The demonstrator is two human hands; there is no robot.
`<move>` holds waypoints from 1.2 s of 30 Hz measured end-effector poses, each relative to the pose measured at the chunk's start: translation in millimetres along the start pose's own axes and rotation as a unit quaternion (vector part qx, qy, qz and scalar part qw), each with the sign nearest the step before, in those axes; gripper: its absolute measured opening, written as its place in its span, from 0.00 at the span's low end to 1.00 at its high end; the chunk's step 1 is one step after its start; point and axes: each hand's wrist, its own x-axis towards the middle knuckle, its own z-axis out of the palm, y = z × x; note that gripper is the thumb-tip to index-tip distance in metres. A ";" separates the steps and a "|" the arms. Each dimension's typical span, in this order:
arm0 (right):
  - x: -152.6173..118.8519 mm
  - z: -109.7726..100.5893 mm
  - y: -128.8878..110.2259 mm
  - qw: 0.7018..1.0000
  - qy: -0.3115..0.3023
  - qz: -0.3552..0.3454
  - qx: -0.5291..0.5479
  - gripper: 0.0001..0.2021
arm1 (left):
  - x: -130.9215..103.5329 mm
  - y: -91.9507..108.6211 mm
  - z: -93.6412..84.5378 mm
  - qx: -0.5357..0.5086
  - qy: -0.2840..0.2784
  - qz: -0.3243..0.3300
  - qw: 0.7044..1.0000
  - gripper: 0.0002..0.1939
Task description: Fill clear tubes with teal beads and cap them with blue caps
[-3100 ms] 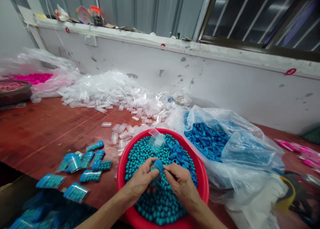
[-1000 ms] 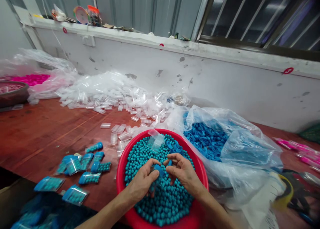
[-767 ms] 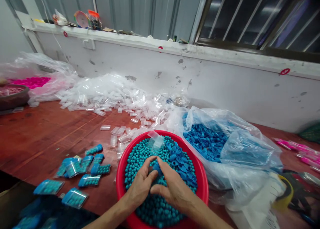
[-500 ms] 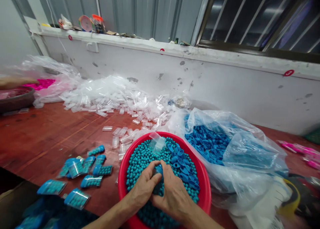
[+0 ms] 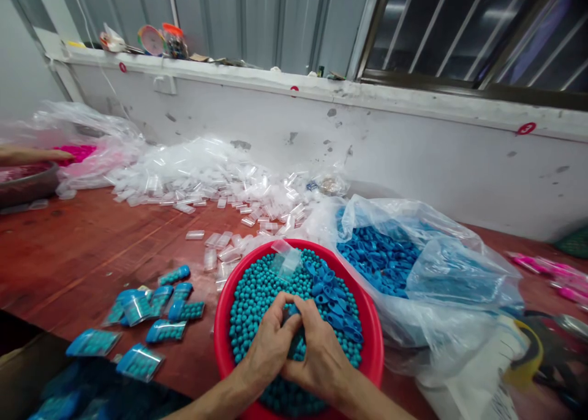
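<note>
A red basin [image 5: 375,340] holds teal beads [image 5: 252,291], with blue caps [image 5: 335,303] on their right side and clear plastic cases [image 5: 288,261] at the back. Over the beads, my left hand [image 5: 272,333] and my right hand [image 5: 316,346] meet at the fingertips. Between them is a small piece, mostly hidden by the fingers; a bit of blue and clear plastic shows. Left of the basin, several bead-filled packs with blue ends [image 5: 168,330] lie on the red table [image 5: 92,248].
Behind the basin is a heap of clear cases [image 5: 197,169]. An open plastic bag of blue caps [image 5: 381,258] lies to the right, near pink packs [image 5: 551,273]. At far left another person's hand [image 5: 37,155] reaches over a grey bowl [image 5: 27,190].
The whole view has shifted slightly. My hands stay together over the basin, with the fingertips now closer over the piece. The other person's hand looks a little further right relative to its bowl.
</note>
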 end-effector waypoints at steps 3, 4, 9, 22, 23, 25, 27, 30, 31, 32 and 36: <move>1.2 -7.6 3.1 0.993 -0.044 0.038 0.104 0.46 | 1.0 3.6 -7.0 -0.015 -0.027 -0.036 0.999 0.12; 1.6 -10.4 5.8 0.989 -0.049 0.051 0.129 0.48 | 0.3 6.8 -12.5 -0.004 -0.035 -0.040 0.999 0.13; 3.6 -22.9 27.5 0.993 -0.061 0.067 0.080 0.26 | -11.2 24.0 -74.4 0.224 0.045 0.028 0.973 0.16; 97.1 -21.6 42.8 0.913 -0.048 -0.039 -0.404 0.20 | -2.2 21.9 -86.7 0.425 0.119 0.077 0.894 0.17; 102.9 -20.2 44.3 0.906 -0.051 -0.039 -0.419 0.18 | 3.5 20.8 -77.9 0.417 0.096 0.070 0.901 0.17; 109.2 -18.8 46.2 0.899 -0.052 -0.037 -0.434 0.14 | 16.7 16.0 -65.0 0.405 0.070 0.063 0.909 0.19; 108.4 -18.7 46.0 0.897 -0.044 -0.034 -0.439 0.11 | 30.1 9.0 -56.5 0.392 0.070 0.056 0.916 0.22; 97.7 -18.6 42.4 0.896 -0.030 -0.035 -0.441 0.10 | 44.1 0.9 -45.7 0.364 0.072 0.068 0.926 0.26; 93.0 -18.7 41.3 0.897 -0.028 -0.038 -0.439 0.11 | 46.3 -0.1 -42.3 0.358 0.062 0.083 0.928 0.27; 88.3 -18.9 40.8 0.899 -0.029 -0.042 -0.435 0.11 | 47.4 -0.1 -39.0 0.357 0.051 0.101 0.927 0.26; 74.9 -24.3 43.7 0.946 -0.059 -0.063 -0.312 0.06 | 42.8 5.5 -29.3 0.394 0.027 0.133 0.909 0.16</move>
